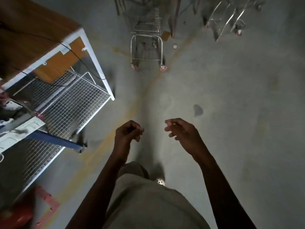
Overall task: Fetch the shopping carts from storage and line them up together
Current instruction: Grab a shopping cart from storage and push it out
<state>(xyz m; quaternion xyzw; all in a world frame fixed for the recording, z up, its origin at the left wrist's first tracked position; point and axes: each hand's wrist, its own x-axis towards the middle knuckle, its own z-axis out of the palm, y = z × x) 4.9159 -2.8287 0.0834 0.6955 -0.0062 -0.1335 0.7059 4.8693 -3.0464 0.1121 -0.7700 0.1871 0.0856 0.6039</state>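
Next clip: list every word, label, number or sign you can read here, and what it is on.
No text can be read.
The small tag on the floor near the shopping cart is too small and blurred.
The white panel on the wire rack shows no legible print.

We face a chrome wire shopping cart (146, 45) upright on the concrete floor (231, 96), red-rimmed casters (163, 68) nearest us; more cart frames (231, 19) stand well apart, upper right.
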